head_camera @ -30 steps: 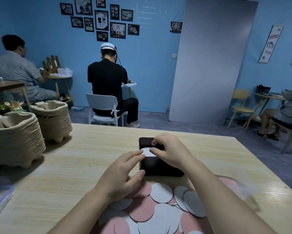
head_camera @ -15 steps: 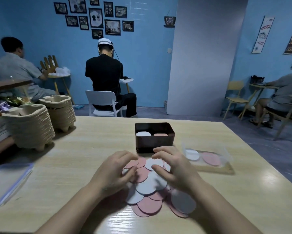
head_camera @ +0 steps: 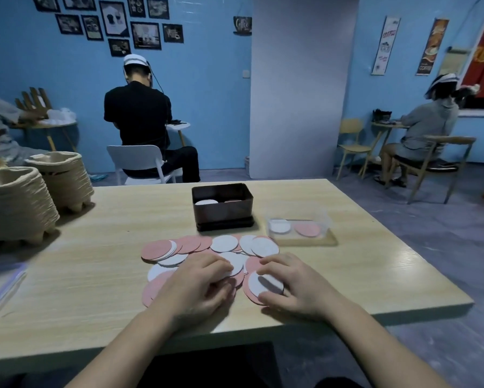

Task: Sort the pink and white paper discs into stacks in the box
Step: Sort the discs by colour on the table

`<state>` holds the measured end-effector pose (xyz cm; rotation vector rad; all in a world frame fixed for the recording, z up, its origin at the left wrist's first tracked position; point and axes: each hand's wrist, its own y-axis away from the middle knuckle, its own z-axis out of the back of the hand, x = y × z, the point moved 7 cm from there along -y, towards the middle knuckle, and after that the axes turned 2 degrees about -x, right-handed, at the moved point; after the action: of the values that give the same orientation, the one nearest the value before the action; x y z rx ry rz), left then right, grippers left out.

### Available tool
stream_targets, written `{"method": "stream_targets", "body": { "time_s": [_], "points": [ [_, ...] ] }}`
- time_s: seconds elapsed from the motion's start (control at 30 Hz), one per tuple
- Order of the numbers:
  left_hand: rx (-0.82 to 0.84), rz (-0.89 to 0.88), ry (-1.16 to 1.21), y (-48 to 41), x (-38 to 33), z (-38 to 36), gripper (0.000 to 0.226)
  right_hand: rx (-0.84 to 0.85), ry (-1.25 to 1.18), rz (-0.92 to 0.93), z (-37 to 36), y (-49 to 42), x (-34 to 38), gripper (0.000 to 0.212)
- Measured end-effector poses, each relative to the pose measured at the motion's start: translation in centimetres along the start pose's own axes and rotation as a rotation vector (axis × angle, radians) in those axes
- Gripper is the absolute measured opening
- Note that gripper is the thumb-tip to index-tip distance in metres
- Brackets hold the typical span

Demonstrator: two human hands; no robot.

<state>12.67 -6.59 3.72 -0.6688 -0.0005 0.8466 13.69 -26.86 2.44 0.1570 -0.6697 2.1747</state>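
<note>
My right hand (head_camera: 291, 287) pinches white disc (head_camera: 264, 284); left hand (head_camera: 199, 287) grip unclear. Pink disc (head_camera: 248, 292) beneath may ride into 12 o'clock box (head_camera: 222, 212).

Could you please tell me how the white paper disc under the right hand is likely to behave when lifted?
The white paper disc looks thin and flat, so it is probably light and slightly bendy. It lies flush on a pink disc in the pile, so it may slide rather than lift, dragging neighbours. The right hand pinches its edges.

"Coffee" in script on dark hanging wall sign (head_camera: 242, 25), posters' (head_camera: 384, 46) lettering unreadable
</note>
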Motion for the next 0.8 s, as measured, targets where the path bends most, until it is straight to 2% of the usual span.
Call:
{"method": "stream_targets", "body": {
  "time_s": [0.1,0.23,0.4,0.57,0.8],
  "points": [
    [0.011,0.01,-0.018,0.1,0.0,-0.6,0.018,0.06,-0.024,-0.021,0.0,0.9,-0.5,0.058],
    [0.028,0.013,-0.036,0.4,-0.2,-0.5,0.023,0.086,-0.053,-0.056,0.0,1.1,-1.2,0.061],
    [0.052,0.04,-0.045,0.7,-0.2,-0.5,0.031,0.026,-0.054,-0.061,0.2,1.1,-1.0,0.052],
    [0.087,0.029,-0.041,0.2,-1.0,-0.8,0.033,-0.108,-0.057,-0.126,1.3,1.2,-1.9,0.053],
    [0.189,0.013,-0.107,-2.0,-3.3,-2.9,0.048,-0.089,0.046,-0.163,2.6,1.6,-3.8,0.051]
  ]
}}
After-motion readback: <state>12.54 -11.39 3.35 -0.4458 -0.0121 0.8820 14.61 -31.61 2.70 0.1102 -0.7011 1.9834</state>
